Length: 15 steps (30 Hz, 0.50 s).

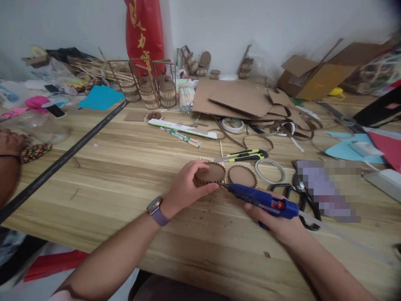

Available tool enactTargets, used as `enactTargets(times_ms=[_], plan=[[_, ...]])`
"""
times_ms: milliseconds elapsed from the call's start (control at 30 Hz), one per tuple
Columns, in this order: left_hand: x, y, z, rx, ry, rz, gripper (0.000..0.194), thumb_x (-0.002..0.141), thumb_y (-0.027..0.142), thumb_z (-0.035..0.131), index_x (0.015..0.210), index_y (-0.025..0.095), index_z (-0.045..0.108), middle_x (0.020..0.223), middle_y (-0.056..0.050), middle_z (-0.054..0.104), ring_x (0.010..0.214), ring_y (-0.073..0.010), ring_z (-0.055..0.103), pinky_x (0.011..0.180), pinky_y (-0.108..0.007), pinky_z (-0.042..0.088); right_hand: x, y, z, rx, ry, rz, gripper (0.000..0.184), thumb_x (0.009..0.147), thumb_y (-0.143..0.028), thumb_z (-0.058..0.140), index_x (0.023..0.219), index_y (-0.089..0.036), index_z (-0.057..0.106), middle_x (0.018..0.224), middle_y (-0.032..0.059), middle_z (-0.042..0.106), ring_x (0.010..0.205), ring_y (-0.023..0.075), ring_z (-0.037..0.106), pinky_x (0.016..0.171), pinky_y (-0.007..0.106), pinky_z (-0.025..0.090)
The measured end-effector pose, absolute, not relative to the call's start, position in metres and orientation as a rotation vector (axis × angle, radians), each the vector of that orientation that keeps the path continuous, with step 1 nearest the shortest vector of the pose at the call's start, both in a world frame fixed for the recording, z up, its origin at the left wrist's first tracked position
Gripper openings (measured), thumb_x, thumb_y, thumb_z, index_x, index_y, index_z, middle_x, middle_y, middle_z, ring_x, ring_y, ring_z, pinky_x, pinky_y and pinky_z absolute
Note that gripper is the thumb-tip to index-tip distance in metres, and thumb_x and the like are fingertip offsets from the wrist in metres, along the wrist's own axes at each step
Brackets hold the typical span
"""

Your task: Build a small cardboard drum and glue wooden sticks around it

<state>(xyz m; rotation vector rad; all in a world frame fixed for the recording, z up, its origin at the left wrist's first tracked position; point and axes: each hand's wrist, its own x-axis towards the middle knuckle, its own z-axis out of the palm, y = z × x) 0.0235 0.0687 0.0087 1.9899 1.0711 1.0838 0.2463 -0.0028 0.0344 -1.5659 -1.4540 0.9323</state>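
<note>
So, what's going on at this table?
A person's left hand holds a round cardboard piece with a ridged rim. The right hand grips a blue glue gun, its tip right by that rim. A similar piece lies beside it, with a craft knife behind. Another person's hand is at the far left.

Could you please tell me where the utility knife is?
The utility knife lies on the table, right of centre in the head view, just beyond the right cardboard disc.
</note>
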Motion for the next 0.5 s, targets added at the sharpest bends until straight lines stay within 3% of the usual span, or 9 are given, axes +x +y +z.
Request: enactTargets(times_ms=[500], plan=[[0.0227,0.0679,0.0094,1.998,1.072,1.086,0.041,0.078,0.047,0.075,0.107,0.022,0.059,0.129,-0.013,0.061,0.124,-0.0286,0.055,0.103,-0.046,0.044,0.2483,-0.0019,0.0342,-1.573,-1.493,0.910,0.016,0.071,-0.041,0.069,0.070,-0.024,0.070,0.060,0.0017,0.064,0.057,0.0199,0.059,0.052,0.031,0.048]])
